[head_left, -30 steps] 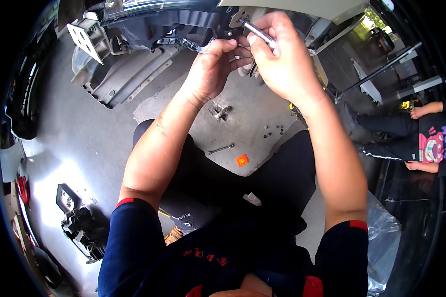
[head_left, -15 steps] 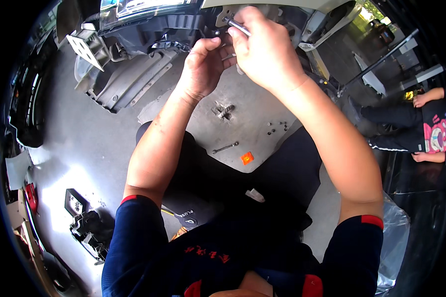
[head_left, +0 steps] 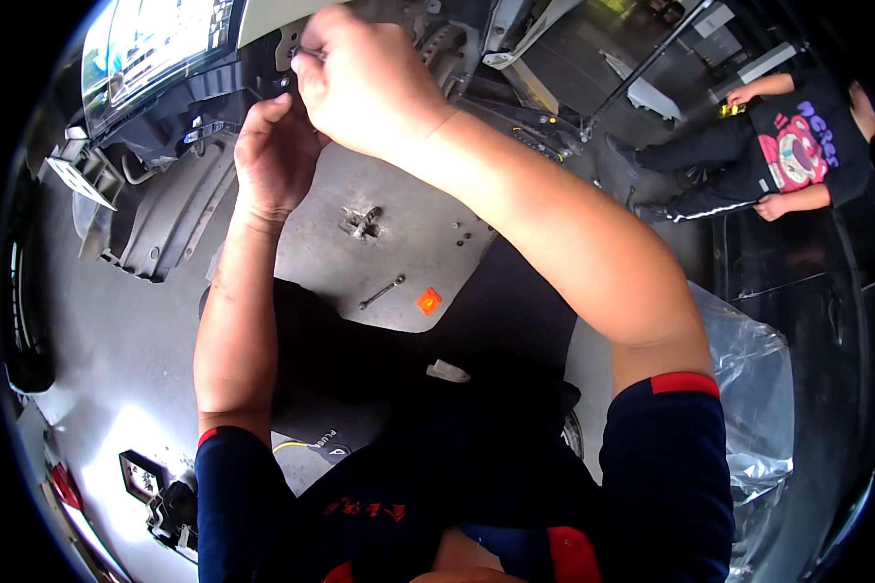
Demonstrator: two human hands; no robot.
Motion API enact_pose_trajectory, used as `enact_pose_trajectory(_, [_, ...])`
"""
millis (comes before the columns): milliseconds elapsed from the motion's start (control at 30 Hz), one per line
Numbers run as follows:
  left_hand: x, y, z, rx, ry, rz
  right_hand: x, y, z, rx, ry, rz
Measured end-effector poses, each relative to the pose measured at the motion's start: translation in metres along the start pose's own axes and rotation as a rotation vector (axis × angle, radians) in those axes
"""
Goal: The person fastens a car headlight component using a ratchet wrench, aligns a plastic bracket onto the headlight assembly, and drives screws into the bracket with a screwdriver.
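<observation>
My right hand is closed around a slim metal tool; most of it is hidden by the fingers. Its visible end points at a metal bracket with holes under the car's front edge. My left hand is cupped just below, thumb stretched up and apart from the fingers. Those fingers are partly hidden beside my right hand, and I see nothing held in them. A bright headlamp sits above the dark plastic front part to the left of my hands.
On the floor between my legs lie a wrench, an orange square piece and a few small dark fasteners. A grey panel stands at left. Another person is at right, beside a dark car and plastic sheeting.
My view has swung to the right, so the hands and car front sit farther left in the picture. My right hand stays around the tool at the bracket.
</observation>
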State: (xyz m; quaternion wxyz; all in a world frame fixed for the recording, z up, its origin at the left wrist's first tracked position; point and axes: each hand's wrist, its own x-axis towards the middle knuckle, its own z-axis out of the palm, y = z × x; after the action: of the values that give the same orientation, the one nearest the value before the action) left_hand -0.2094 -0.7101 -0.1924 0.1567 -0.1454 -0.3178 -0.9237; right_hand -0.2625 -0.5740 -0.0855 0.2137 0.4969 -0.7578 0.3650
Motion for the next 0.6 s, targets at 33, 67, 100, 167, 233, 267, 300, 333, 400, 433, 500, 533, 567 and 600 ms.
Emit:
enact_pose_trajectory(33, [0.002,0.000,-0.002,0.009,-0.073,-0.017,0.001,0.001,-0.009,-0.012,0.004,0.002])
enact_pose_trajectory(67, [0.005,-0.001,-0.003,0.019,-0.145,-0.033,0.002,0.002,-0.016,-0.194,-0.063,-0.136])
enact_pose_trajectory(100, [0.004,-0.004,-0.003,0.015,-0.153,-0.035,0.002,0.002,-0.020,-0.375,-0.132,-0.274])
enact_pose_trajectory(167, [0.002,-0.007,0.021,0.041,0.093,-0.001,-0.002,0.003,-0.019,-0.244,-0.087,-0.157])
enact_pose_trajectory(233, [0.005,-0.009,0.014,0.051,0.042,-0.012,-0.005,-0.005,-0.003,0.143,0.146,0.113])
enact_pose_trajectory(267, [0.005,-0.007,0.010,0.066,-0.004,-0.022,-0.003,-0.006,-0.001,0.140,0.147,0.109])
enact_pose_trajectory(300, [0.006,-0.002,0.005,0.038,-0.205,-0.028,-0.001,-0.006,0.000,0.720,0.085,0.522])
enact_pose_trajectory(333, [0.006,-0.003,0.005,0.034,-0.208,-0.030,0.000,-0.010,0.001,1.298,0.011,0.939])
enact_pose_trajectory(400, [0.006,-0.004,0.003,0.078,-0.092,-0.008,0.002,-0.006,0.004,1.194,-0.003,0.869])
enact_pose_trajectory(433, [0.005,-0.004,0.003,0.027,0.013,-0.018,0.005,-0.003,0.004,0.802,0.001,0.613])
enact_pose_trajectory(500, [0.006,-0.003,-0.006,0.000,-0.076,-0.034,0.005,0.002,0.000,0.246,-0.018,0.256])
enact_pose_trajectory(533, [0.001,0.001,-0.013,-0.021,-0.157,-0.046,0.002,-0.001,-0.003,0.260,-0.027,0.253])
enact_pose_trajectory(567, [-0.002,0.001,-0.006,0.007,-0.065,-0.035,0.002,-0.003,-0.005,-0.009,-0.050,0.065])
enact_pose_trajectory(600, [-0.003,-0.001,-0.002,0.036,0.011,0.000,0.003,-0.005,-0.007,-0.273,-0.067,-0.128])
